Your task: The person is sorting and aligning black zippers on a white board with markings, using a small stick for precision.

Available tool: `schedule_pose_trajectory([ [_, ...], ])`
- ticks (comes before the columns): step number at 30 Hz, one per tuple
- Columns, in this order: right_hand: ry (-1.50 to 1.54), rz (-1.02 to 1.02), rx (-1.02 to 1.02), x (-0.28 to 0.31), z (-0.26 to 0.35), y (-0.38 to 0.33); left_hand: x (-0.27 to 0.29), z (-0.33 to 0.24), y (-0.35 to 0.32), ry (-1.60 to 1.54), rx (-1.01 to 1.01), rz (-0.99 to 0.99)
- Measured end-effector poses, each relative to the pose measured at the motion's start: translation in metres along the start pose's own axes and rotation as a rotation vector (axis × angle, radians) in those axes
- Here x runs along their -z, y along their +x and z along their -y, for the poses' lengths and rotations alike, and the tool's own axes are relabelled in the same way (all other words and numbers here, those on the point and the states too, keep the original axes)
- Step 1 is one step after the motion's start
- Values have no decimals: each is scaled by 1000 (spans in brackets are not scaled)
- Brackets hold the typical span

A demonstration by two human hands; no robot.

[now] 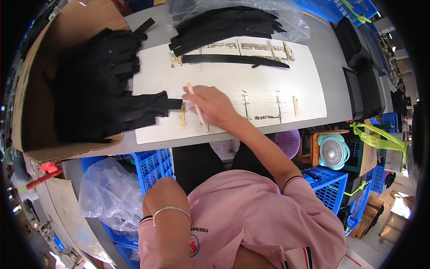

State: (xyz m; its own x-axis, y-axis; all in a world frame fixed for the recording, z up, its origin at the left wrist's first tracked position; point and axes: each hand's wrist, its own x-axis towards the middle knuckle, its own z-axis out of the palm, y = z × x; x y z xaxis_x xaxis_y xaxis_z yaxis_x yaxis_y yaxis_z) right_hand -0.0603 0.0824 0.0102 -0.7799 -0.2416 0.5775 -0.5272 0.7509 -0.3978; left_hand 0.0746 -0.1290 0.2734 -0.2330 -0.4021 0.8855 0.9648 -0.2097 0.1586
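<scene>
My right hand (210, 105) is closed round a slim, pale pen-like stick (198, 114), its exact kind unclear, above the left part of a white board (268, 83). Beside its fingers, to the left, ends of black fabric strips (152, 105) reach onto the board out of a cardboard box. One single black strip (235, 60) lies across the far part of the board, among dark marks and bits of tan tape. Farther back is a stack of black strips (224, 27) on clear plastic. My left arm is folded back, a bracelet round it, and its hand is out of view.
The open cardboard box (27, 107), heaped with black strips, stands at the table's left end. Black cases (358, 58) stand at the right. Below the edge are blue crates (156, 168), a plastic bag (109, 193), a purple basket (288, 143) and a small fan (333, 151).
</scene>
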Motion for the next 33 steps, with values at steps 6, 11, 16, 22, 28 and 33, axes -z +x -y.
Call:
schedule_pose_trajectory([
  [6, 139, 107, -171, -34, 13, 5, 4, -4, -6, -36, -19, -75],
  [11, 859, -170, -956, 38, 21, -27, 3, -1, -11, -75, 19, -120],
  [16, 66, -185, -987, 99, -6, -93, -7, 9, -16, -147, 4, -135],
  [22, -543, -285, -635, 114, -22, -117, -31, 19, -33, -137, 31, -94],
  [28, -557, -127, -494, 111, -22, -147, -42, 52, -70, -222, 25, 6],
  [33, -537, -156, -499, 125, -27, -166, -33, 145, -165, 477, 719, 891],
])
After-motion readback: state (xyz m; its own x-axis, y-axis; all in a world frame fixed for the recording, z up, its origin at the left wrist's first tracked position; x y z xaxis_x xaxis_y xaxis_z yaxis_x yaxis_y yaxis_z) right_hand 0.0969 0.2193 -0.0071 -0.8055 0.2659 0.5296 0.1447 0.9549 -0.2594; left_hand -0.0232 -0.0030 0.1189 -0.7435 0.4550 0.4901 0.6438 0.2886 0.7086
